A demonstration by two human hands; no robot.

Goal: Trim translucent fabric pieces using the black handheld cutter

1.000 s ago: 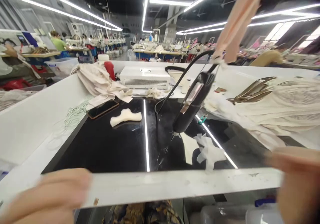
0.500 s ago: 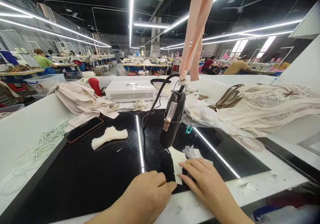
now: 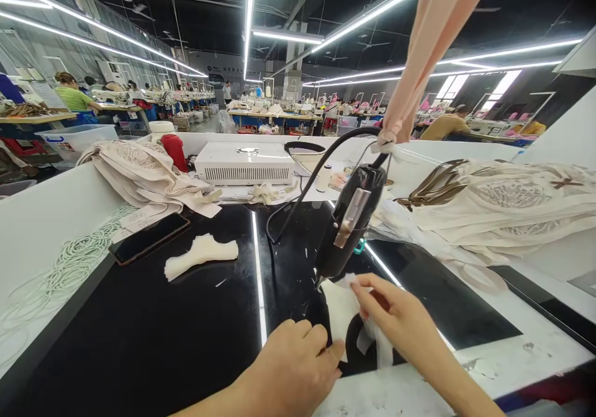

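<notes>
A cream fabric piece [image 3: 338,311] with curved sides lies on the black board, below the tip of a hanging black hand tool [image 3: 349,224]. The tool tilts on a pink fabric strip [image 3: 431,51], its thin metal tip close to the piece's upper left corner. My left hand [image 3: 298,361] is closed, thumb and fingertips gripping the piece's lower end. Beside the piece's upper right edge, my right hand [image 3: 395,311] pinches a thin, whitish translucent strip [image 3: 384,345]; more of it hangs below the fingers. A stack of similar cream pieces [image 3: 202,254] sits further left.
A phone [image 3: 149,237] and pale green cord [image 3: 88,259] lie at the left of the black board [image 3: 186,336]. Lace-trimmed garments are heaped left [image 3: 139,169] and right [image 3: 503,197]. A white vented box [image 3: 246,164] stands behind. The tool's black cable [image 3: 321,156] loops across the middle.
My right hand has gone from lying over the cream piece to pinching the translucent strip, now lifted and drooping. The hanging tool appears further right and more tilted. My left hand stays at the lower end.
</notes>
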